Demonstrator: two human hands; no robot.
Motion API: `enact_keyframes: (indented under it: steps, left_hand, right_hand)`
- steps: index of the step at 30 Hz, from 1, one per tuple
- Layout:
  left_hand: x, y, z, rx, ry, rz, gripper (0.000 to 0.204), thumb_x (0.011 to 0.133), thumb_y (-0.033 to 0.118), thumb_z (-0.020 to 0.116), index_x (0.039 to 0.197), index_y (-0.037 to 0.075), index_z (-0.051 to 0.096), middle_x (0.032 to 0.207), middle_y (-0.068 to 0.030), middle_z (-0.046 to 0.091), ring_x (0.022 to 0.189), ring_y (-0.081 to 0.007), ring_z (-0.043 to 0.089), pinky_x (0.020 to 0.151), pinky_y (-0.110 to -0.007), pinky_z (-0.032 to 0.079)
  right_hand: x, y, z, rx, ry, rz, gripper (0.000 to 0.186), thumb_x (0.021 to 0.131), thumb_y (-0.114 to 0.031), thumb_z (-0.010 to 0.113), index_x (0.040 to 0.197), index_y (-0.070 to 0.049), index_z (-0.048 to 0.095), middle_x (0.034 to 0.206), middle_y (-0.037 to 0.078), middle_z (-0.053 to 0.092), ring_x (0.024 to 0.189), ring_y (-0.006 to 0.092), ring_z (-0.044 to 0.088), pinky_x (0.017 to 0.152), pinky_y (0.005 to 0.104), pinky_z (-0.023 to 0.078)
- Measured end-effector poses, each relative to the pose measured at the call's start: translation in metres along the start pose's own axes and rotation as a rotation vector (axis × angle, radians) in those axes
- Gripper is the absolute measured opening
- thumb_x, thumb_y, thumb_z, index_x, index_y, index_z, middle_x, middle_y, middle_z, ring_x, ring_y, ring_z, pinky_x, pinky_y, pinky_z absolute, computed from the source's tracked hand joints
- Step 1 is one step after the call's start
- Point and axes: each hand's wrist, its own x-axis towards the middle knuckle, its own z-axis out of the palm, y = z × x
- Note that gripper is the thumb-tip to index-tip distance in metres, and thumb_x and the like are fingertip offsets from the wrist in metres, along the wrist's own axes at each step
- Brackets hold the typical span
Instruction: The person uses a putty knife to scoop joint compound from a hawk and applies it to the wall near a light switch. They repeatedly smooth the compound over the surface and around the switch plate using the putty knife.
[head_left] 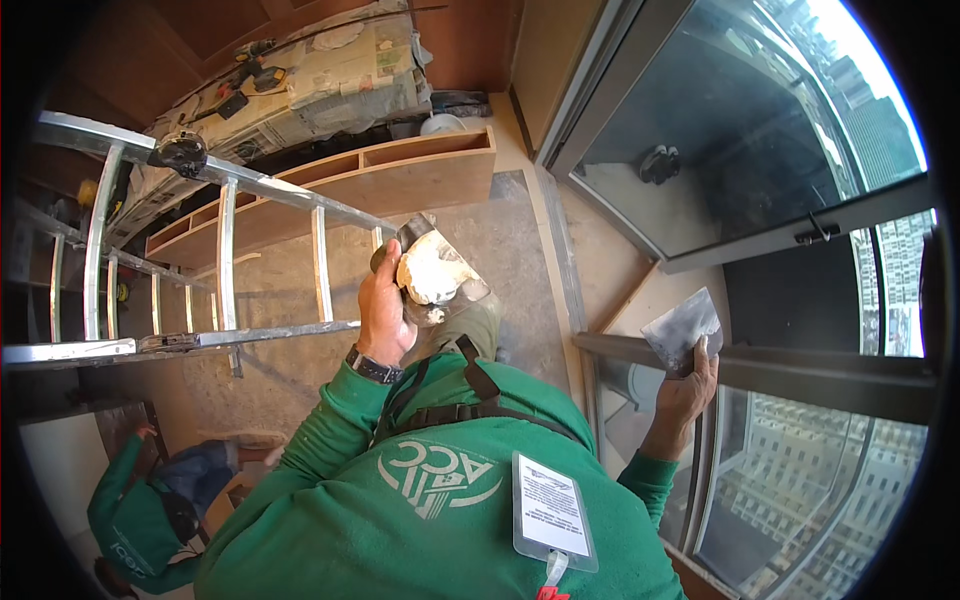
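The left hand (382,318) grips a blade (460,268) heaped with white putty (428,272), held out in front; well apart, the right hand (688,392) clasps a scraper (680,328) by the window frame (810,371), broad edge facing away, the putty lying to its left.

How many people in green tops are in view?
2: the camera wearer at lower centre, and a co-worker at lower left. Others could be hidden.

Scraper (682,328) right of the ladder (227,255)
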Motion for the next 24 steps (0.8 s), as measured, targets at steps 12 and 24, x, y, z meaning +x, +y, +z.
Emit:
enact_keyframes:
  steps: [12, 24]
  left_hand:
    - [0.162, -0.004, 0.073, -0.102, -0.046, -0.141, 0.034, 0.102, 0.031, 0.055, 0.121, 0.003, 0.056, 0.114, -0.0121, 0.069, 0.101, -0.0277, 0.07, 0.086, -0.045, 0.059]
    - [0.333, 0.096, 0.146, -0.164, -0.116, 0.06, 0.039, 0.101, 0.031, 0.057, 0.126, 0.002, 0.055, 0.121, -0.01, 0.066, 0.107, -0.0245, 0.067, 0.093, -0.038, 0.056]
  right_hand:
    - [0.139, 0.029, 0.078, 0.022, -0.022, -0.09, 0.03, 0.094, -0.002, 0.061, 0.122, 0.003, 0.054, 0.116, 0.012, 0.063, 0.102, 0.0206, 0.065, 0.092, 0.0361, 0.054]
    - [0.249, 0.045, 0.278, 0.04, -0.222, -0.037, 0.037, 0.088, 0.005, 0.065, 0.123, 0.002, 0.057, 0.111, 0.008, 0.066, 0.095, 0.0179, 0.066, 0.09, 0.031, 0.052]
